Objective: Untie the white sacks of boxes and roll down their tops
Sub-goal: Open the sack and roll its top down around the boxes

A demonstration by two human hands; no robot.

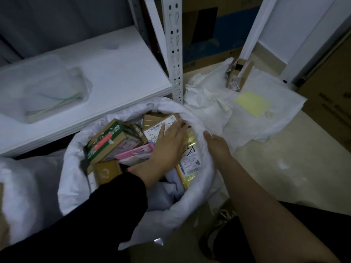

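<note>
A white sack stands open on the floor in the middle, its top rolled down into a thick rim. Inside lie several cardboard boxes and parcels with printed labels, plus a pink packet. My left hand reaches into the sack with straight fingers resting flat on the parcels. My right hand grips the rolled rim on the sack's right side, fingers curled over the cloth. A second white sack sits at the left edge, its top out of sight.
A white shelf board with a clear plastic bag on it runs behind the sack, beside a perforated metal upright. Flattened white sacks with a yellow label and a small box lie on the floor to the right. Large cartons stand behind.
</note>
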